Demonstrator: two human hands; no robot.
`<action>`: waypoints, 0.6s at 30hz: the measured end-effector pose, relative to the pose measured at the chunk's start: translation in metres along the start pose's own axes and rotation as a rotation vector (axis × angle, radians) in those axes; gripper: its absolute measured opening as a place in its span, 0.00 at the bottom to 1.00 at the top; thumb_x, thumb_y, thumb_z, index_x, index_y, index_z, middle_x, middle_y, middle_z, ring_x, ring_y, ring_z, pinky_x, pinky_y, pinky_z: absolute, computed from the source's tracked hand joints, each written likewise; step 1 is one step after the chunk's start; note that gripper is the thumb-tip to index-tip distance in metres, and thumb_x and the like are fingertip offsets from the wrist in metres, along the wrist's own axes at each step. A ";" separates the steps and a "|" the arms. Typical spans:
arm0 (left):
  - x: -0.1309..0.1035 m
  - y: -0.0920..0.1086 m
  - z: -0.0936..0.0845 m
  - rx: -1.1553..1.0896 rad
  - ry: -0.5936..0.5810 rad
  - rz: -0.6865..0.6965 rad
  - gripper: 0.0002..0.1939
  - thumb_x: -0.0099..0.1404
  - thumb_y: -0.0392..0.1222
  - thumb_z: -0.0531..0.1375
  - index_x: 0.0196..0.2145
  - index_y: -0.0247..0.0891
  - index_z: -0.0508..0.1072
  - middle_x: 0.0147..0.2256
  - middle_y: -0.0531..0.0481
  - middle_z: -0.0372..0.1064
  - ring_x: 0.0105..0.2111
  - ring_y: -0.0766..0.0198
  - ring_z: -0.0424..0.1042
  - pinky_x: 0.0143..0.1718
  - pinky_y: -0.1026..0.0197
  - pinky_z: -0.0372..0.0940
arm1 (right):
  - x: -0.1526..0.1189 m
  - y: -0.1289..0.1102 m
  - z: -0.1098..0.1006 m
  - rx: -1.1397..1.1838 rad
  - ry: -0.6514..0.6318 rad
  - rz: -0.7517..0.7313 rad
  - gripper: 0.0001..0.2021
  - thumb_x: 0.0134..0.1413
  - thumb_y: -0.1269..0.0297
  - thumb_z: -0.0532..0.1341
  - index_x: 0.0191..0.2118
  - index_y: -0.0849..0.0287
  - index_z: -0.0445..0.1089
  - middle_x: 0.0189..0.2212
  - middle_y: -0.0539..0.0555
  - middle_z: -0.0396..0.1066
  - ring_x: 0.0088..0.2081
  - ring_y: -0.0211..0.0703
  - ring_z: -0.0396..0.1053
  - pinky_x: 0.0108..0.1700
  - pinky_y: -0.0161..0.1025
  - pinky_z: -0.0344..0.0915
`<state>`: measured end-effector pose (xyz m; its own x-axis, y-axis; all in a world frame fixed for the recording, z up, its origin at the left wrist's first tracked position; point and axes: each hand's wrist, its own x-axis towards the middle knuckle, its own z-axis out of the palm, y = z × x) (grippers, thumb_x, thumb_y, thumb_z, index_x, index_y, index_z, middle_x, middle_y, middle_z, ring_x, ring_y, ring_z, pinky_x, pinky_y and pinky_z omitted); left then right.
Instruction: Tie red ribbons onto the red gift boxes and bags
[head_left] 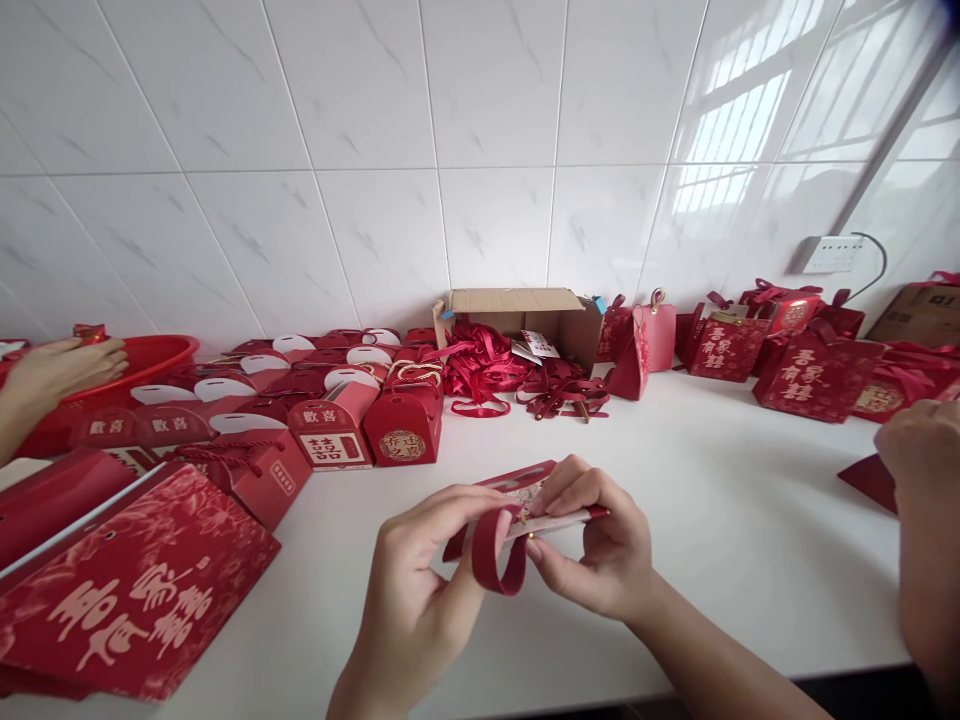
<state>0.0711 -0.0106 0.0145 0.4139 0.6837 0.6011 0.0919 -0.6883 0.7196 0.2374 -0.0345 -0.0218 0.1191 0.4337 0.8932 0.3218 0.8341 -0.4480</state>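
Over the front of the white table [720, 560], both my hands hold one red gift box [459, 542] that has a pale inner side showing. A dark red strap [491, 565] curls in a loop beneath my left hand [424, 570], pinched between its thumb and fingers. My right hand [600, 540] grips the top edge of the box, its thumb beside a small gold stud [531, 537]. How the strap joins the box is partly hidden by my fingers.
Flat red box blanks [142, 590] lie at front left, with several folded red boxes [405, 425] behind. An open carton [517, 300] stands near red straps [487, 370]. Finished boxes [814, 380] are at right. Other people's hands [64, 375] [926, 480] work at both sides.
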 end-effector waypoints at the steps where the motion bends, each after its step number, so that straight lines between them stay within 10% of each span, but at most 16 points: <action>1: 0.000 0.000 0.000 -0.003 -0.008 -0.014 0.07 0.64 0.39 0.60 0.37 0.40 0.78 0.36 0.46 0.77 0.34 0.60 0.75 0.29 0.65 0.70 | 0.000 0.000 0.000 0.005 -0.002 0.002 0.12 0.45 0.73 0.66 0.34 0.55 0.63 0.27 0.51 0.68 0.26 0.41 0.66 0.25 0.39 0.64; 18: 0.000 0.000 -0.004 -0.101 -0.134 -0.076 0.06 0.66 0.39 0.57 0.36 0.42 0.75 0.39 0.48 0.73 0.39 0.61 0.73 0.37 0.65 0.69 | -0.001 0.000 0.002 0.045 -0.026 -0.009 0.12 0.45 0.72 0.66 0.34 0.55 0.63 0.27 0.51 0.68 0.26 0.41 0.66 0.27 0.40 0.66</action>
<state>0.0677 -0.0095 0.0156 0.5270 0.6898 0.4964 0.0388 -0.6031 0.7967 0.2352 -0.0337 -0.0227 0.0920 0.4343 0.8960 0.2804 0.8521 -0.4418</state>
